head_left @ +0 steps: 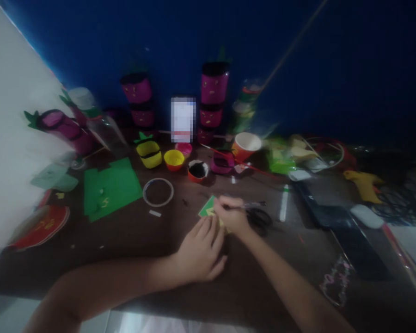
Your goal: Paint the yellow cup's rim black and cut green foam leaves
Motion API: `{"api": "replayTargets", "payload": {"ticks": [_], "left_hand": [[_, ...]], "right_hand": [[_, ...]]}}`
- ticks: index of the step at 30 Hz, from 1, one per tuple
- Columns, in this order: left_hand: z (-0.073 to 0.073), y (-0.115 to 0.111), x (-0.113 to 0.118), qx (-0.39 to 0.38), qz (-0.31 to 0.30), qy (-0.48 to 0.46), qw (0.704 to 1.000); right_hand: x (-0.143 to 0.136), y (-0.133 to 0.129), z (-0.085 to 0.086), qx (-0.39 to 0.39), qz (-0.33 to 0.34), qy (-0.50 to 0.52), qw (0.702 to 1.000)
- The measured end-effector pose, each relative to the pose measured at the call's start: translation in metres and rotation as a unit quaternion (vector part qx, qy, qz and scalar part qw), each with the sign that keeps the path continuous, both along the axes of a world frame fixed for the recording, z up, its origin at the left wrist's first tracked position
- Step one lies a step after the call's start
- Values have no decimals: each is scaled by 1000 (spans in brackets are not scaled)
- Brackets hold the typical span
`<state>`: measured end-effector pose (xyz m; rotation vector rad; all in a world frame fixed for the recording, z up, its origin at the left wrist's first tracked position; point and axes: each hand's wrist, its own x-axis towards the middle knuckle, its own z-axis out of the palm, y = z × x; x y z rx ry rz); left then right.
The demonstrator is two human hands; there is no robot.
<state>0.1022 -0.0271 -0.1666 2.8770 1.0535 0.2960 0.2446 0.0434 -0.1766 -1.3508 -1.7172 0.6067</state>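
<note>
My right hand (231,216) is closed around a slim dark pen (253,204), its tip hidden behind the fingers. Under both hands lies a small piece of green and yellow paper (208,207), partly covered. My left hand (203,247) rests with fingers stretched out, holding the paper's near side down against the dark table. Just right of my right hand are the black handles of a pair of scissors (263,221), the rest of them hidden. The picture is somewhat blurred.
Green sheets (113,189) and a roll of clear tape (158,192) lie left. Behind stand small yellow cups (174,160), a paper cup (247,145), purple containers (215,88) and a phone (183,119). To the right are a white marker (284,203) and a yellow glue gun (364,185).
</note>
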Motion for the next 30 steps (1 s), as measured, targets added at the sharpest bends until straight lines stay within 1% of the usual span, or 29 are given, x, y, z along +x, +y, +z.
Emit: {"api": "replayTargets", "payload": {"ticks": [7, 11, 15, 25, 30], "left_hand": [[0, 0, 0, 4, 0, -2, 1000], [0, -1, 0, 11, 3, -4, 1000], [-1, -1, 0, 12, 2, -6, 1000], [-2, 0, 0, -4, -5, -4, 1000], [-2, 0, 0, 11, 0, -9, 1000]], "right_hand": [[1, 1, 1, 9, 2, 8, 1000], [-1, 0, 0, -2, -10, 1, 1000], [-2, -1, 0, -10, -8, -10, 1000], [-2, -1, 3, -19, -10, -2, 1000], [-2, -1, 3, -23, -10, 2, 1000]]}}
